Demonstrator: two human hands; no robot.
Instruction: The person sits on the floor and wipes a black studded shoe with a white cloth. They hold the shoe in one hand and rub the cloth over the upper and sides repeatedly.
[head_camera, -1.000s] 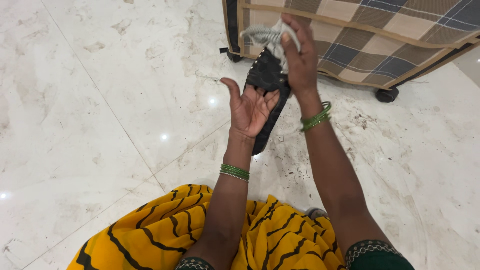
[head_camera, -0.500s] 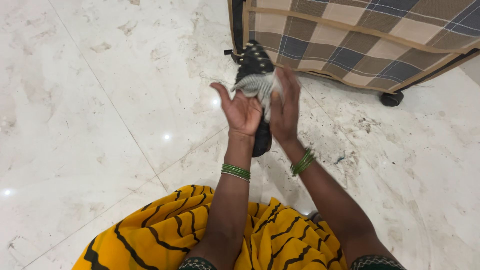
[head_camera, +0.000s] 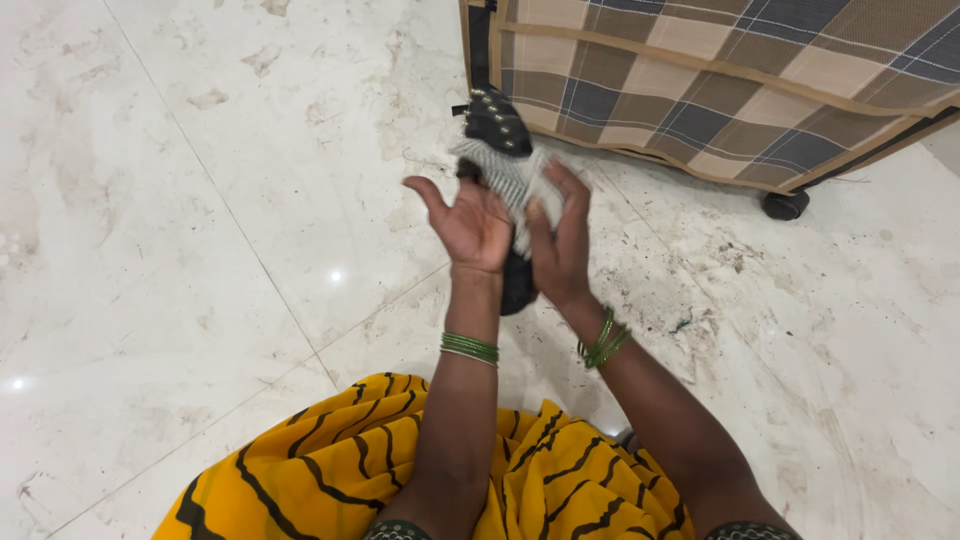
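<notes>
**Black sandal and pale cloth held between two hands above the floor**

A person sits on the marble floor (head_camera: 200, 200), yellow cloth with black stripes (head_camera: 330, 470) spread across the lap. Both arms reach forward, each wrist ringed with green bangles (head_camera: 470, 348).

The left hand (head_camera: 472, 225) is turned palm up, its fingers (head_camera: 425, 190) apart and stretched outward, the thumb pointing off to the left. A black sandal (head_camera: 497, 125) lies along this palm; its studded front end sticks out past the fingertips towards the bag, and its back end (head_camera: 517, 285) shows below the heels of the two hands.

The right hand (head_camera: 560, 245) stands upright just beside the left, palm facing it, pressing a crumpled pale striped cloth (head_camera: 505, 175) against the sandal. Its fingers (head_camera: 570, 185) are together and curled over the cloth, clamped on it. The cloth bunches out between the two hands, across the middle of the sandal.

Just behind the hands stands a checked fabric bag (head_camera: 720, 80) in brown, cream and blue, with a small black wheel (head_camera: 783, 205) touching the floor at its lower corner. Near the right forearm the floor shows dull smudges and a few dark specks (head_camera: 685, 322).
</notes>
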